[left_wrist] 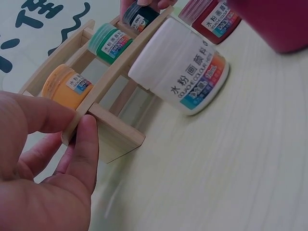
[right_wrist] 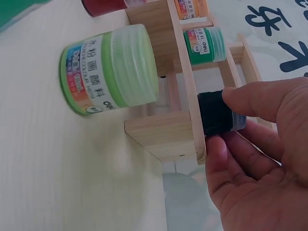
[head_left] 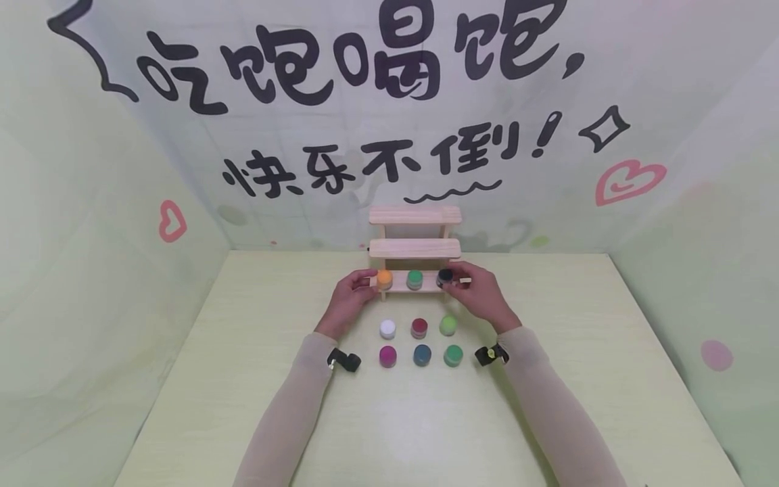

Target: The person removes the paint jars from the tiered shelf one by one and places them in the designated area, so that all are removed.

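A three-step wooden stand [head_left: 415, 248] stands against the back wall. On its lowest step are an orange paint jar [head_left: 384, 279], a green paint jar [head_left: 414, 279] and a black paint jar [head_left: 445, 276]. My left hand [left_wrist: 53, 154] pinches the left end of that step, close beside the orange jar. At the other end, my right hand [right_wrist: 260, 139] holds the black jar between thumb and fingers, its base on the step. The green jar sits between them, untouched. Part of the black jar is hidden by the right fingers in the head view.
Before the stand, two rows of paint jars stand on the table: white [head_left: 387, 329], dark red [head_left: 419, 328] and light green [head_left: 447, 325], then magenta [head_left: 387, 356], blue [head_left: 422, 355] and green [head_left: 453, 356]. A lettered cloth [head_left: 304, 135] hangs behind.
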The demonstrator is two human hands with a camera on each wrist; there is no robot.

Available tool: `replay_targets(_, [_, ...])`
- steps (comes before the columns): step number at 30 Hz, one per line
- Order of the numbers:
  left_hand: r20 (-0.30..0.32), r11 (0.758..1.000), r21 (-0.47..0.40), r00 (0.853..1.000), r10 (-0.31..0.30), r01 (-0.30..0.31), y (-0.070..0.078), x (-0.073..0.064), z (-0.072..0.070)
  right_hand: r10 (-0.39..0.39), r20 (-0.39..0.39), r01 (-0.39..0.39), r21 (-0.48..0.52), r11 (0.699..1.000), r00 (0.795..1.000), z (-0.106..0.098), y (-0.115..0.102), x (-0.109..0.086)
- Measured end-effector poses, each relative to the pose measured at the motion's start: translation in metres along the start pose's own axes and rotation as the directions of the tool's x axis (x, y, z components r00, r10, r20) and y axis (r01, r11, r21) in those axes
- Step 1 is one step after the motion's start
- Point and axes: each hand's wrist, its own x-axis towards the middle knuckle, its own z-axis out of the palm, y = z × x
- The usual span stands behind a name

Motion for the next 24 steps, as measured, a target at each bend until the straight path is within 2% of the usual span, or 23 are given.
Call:
replay_targets(6, [-0.004,1.0,0.013,1.0,0.002,-0.002,-0.001,0.0,0.001,-0.003,0.008,0.003,-0.014,1.0,1.0,-0.002,-0.002,0.0])
replay_targets(12, [0.007,1.0,-0.01,1.0,0.003,-0.003,0.0,0.0,0.001,0.015,0.012,-0.015,0.004,1.0,1.0,-0.002,-0.004,-0.001])
replay_targets(24, [0.009,1.0,0.013,1.0,0.014,-0.014,0.003,-0.002,0.0,-0.003,-0.029,0.005,0.062,0.998,1.0,-0.001,-0.01,-0.013])
